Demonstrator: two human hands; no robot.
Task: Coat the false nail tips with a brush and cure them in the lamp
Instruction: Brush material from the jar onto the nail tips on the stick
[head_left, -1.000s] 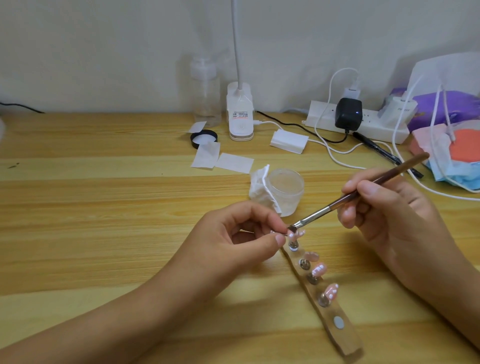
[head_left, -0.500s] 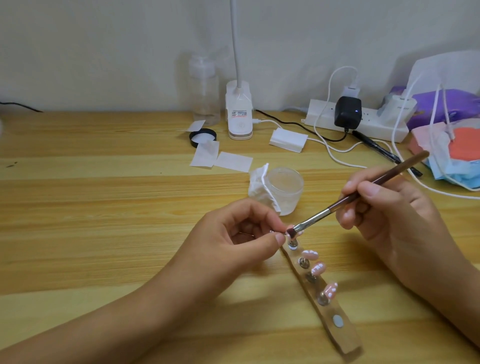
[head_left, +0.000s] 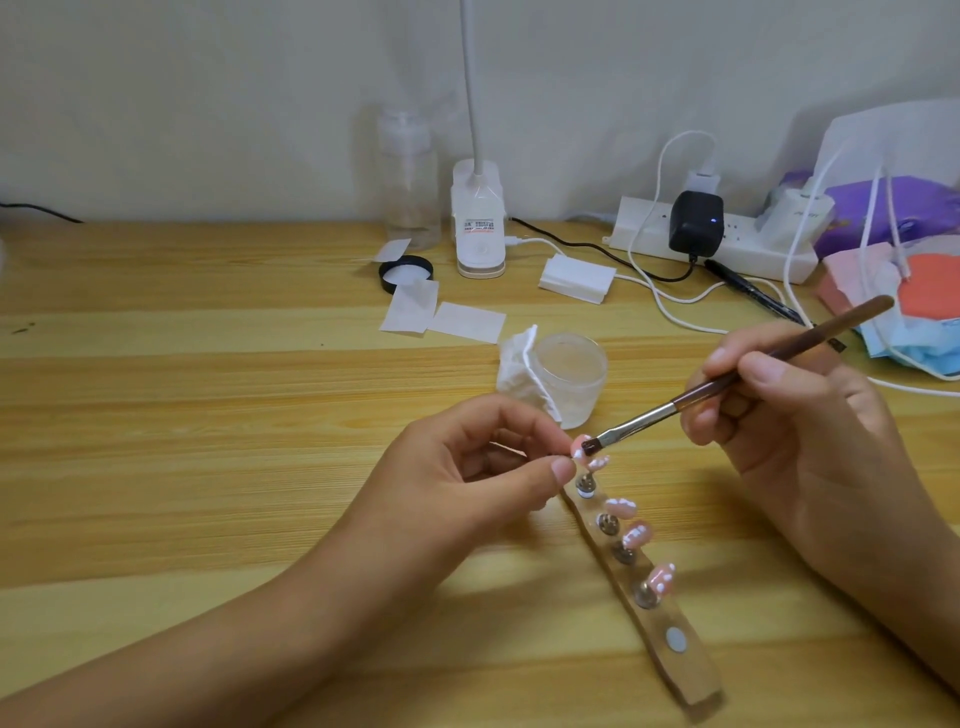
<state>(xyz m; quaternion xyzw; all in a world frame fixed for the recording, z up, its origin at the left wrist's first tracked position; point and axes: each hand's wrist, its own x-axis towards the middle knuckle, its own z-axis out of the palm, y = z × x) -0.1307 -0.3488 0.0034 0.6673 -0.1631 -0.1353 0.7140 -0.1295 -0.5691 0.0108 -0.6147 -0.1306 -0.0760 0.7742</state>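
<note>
My left hand (head_left: 483, 467) pinches a pink false nail tip (head_left: 580, 447) between thumb and forefinger, just above the wooden holder strip (head_left: 670, 654). My right hand (head_left: 795, 431) grips a brown-handled brush (head_left: 727, 387), and its dark bristles touch the top of that pinched tip. Several more pink tips with white dots (head_left: 636, 535) stand on metal pegs along the strip. One round pad near the strip's close end carries no tip. A frosted jar (head_left: 571, 371) sits just behind my hands with a crumpled white wipe (head_left: 519, 371) against it.
A white clip lamp (head_left: 479, 228) on a gooseneck stands at the back, beside a clear bottle (head_left: 410, 176). A black lid (head_left: 405, 273), paper wipes (head_left: 441, 314), a power strip (head_left: 727, 244) with cables, a pen and face masks (head_left: 914, 312) fill the back right.
The brush tip has shifted slightly along the pinched nail tip. Both hands stay in nearly the same place.
</note>
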